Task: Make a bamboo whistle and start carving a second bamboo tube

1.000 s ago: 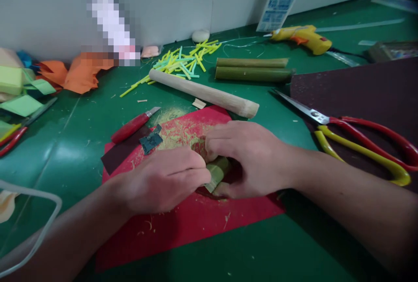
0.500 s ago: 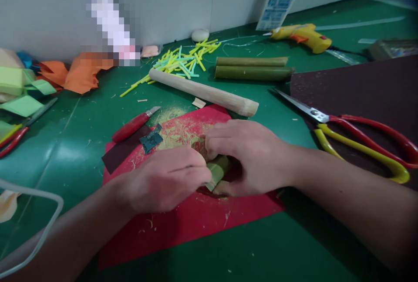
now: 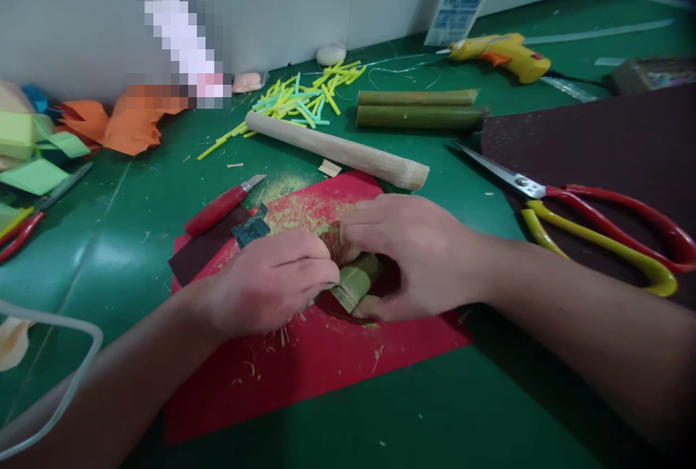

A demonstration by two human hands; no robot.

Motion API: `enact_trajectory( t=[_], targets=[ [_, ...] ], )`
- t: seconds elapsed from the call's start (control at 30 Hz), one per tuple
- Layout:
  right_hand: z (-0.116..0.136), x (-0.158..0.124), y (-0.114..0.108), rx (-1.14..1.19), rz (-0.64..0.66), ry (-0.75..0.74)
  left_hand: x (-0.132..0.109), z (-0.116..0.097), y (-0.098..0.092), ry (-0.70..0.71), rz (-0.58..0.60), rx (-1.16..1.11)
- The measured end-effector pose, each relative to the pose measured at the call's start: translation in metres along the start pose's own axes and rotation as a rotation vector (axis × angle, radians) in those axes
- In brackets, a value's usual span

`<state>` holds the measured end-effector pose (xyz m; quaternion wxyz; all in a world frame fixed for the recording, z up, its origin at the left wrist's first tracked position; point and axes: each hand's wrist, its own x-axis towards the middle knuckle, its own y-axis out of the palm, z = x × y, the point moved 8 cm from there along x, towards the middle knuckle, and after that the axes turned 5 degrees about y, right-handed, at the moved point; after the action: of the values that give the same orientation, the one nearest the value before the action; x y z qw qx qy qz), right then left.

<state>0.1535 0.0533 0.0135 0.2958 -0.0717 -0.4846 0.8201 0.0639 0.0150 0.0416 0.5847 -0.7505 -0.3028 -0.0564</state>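
Note:
A short green bamboo piece [image 3: 356,282] lies over a red sheet [image 3: 326,375] strewn with pale shavings. My right hand [image 3: 413,251] grips it, thumb on the near side and fingers on the far side. Just left of its end, my left hand [image 3: 277,277] is closed in a pinch; whatever the fingers hold is hidden. Beyond the left hand are a dark scrap of sandpaper [image 3: 251,228], a brown strip [image 3: 209,248] and a red-handled knife [image 3: 220,208] with a short blade.
A peeled bamboo stick [image 3: 337,150], two green bamboo lengths [image 3: 418,116] and cut yellow straws [image 3: 304,103] lie behind. Large scissors [image 3: 527,186] rest open at right on a dark sheet [image 3: 598,135]. A yellow glue gun [image 3: 500,52] lies farther back; orange paper [image 3: 135,121] is at left.
My left hand has shifted left, off the bamboo's end, so more of the bamboo shows. My right hand keeps its grip in nearly the same place.

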Motion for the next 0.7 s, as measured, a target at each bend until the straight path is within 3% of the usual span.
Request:
enact_trajectory(
  t=[0.13,0.57,0.7],
  targets=[
    [-0.0011,0.0006,-0.0004,0.001,0.003,0.017,0.0006,-0.0053,0.0040,0.041,0.037,-0.050],
    [-0.0004,0.0005,0.0001,-0.003,0.003,0.007,-0.0015,0.0022,-0.0019,-0.015,-0.005,0.049],
    [0.0004,0.0006,-0.0011,-0.003,-0.004,0.003,-0.0011,-0.0009,0.0014,0.007,0.041,0.031]
  ],
)
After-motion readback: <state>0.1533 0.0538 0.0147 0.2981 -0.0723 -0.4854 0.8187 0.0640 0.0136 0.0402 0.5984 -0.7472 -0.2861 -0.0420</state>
